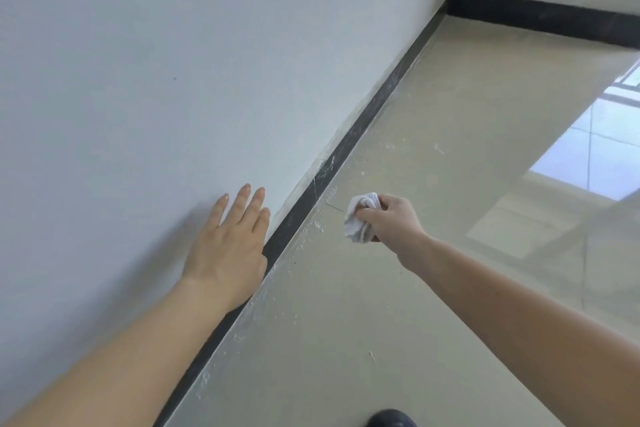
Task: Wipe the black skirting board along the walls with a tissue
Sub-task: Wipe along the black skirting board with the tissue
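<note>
I see the white wall [138, 80] filling the left and the glossy beige floor [450, 201] on the right. The black skirting [363, 125] runs between them to the far corner, then turns along the back wall. White specks lie on the floor beside it. My left hand [228, 246] lies flat against the wall just above the skirting, its fingers [242, 201] straight and released. My right hand [391, 222] is over the floor, fingers curled around the crumpled white tissue [360, 218], which is just beside the skirting but not touching it. A dark shoe [391, 419] shows at the bottom edge.
</note>
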